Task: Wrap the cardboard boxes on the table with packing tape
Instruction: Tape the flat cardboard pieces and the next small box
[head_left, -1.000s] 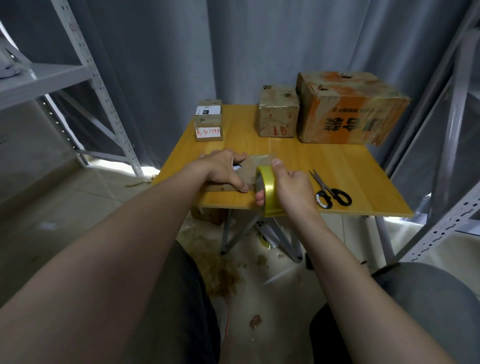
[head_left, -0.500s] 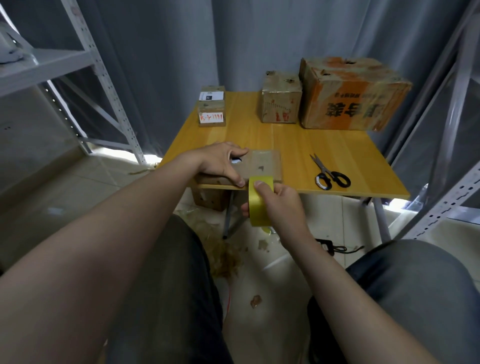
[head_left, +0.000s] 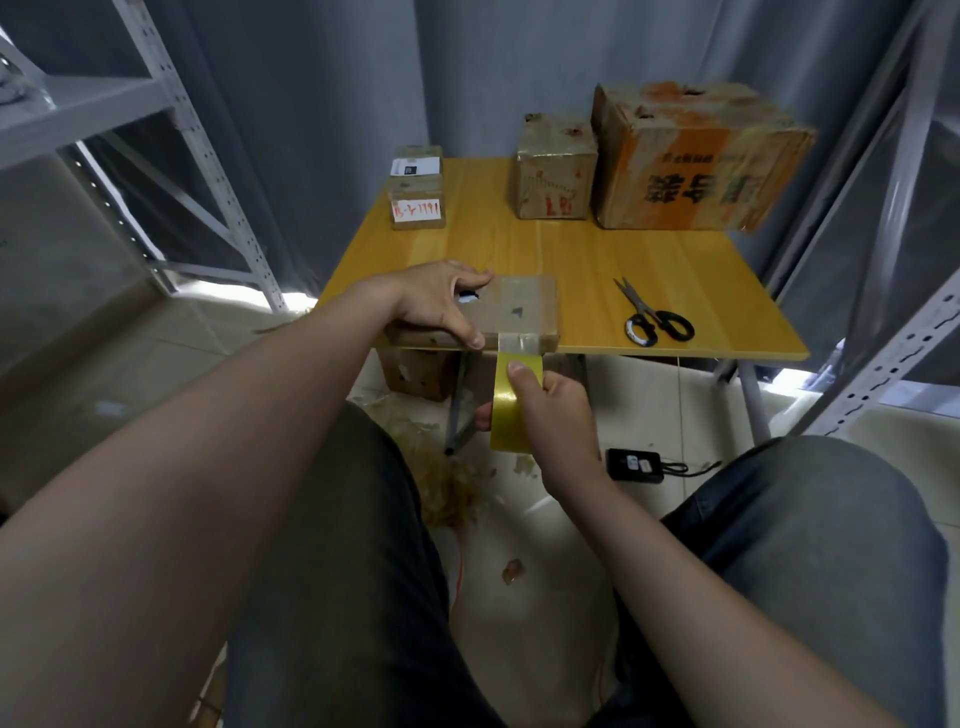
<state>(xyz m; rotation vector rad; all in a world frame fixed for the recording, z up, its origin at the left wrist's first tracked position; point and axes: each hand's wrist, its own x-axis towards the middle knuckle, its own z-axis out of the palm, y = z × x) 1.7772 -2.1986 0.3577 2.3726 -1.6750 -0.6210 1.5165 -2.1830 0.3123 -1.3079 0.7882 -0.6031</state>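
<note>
Two hands are on the job in the head view. At the near edge of the table (head_left: 571, 249), just left of centre frame, the left hand (head_left: 441, 306) is clamped on the flat box (head_left: 524, 309). Its thumb is down on the near edge and its fingers are curled over the far side, so that's a firm hold. The flat box sits right at the table's lip.

Just below that lip, centre frame, the right hand (head_left: 556, 410) grips the tape roll (head_left: 511, 410). The thumb presses on the yellow outer face and the fingers are wrapped round behind. A tape strip (head_left: 519, 345) runs up from the roll onto the front face of the flat box and is stuck there.

Right of the flat box, and apart from it, the scissors (head_left: 657, 319) lie on the table with their black handles toward the camera. At the far edge there are three more. The small box (head_left: 417, 189) with a white label stands upper centre-left. The medium box (head_left: 556, 176) and the large box (head_left: 696, 161) stand side by side to the upper right, very close, though I can't tell if they touch.

On the floor under the table there's a brown box (head_left: 415, 374). A black device (head_left: 634, 464) with a cord lies lower right of the roll. A metal rack (head_left: 208, 156) fills the upper left, with a grey curtain (head_left: 337, 104) behind.
</note>
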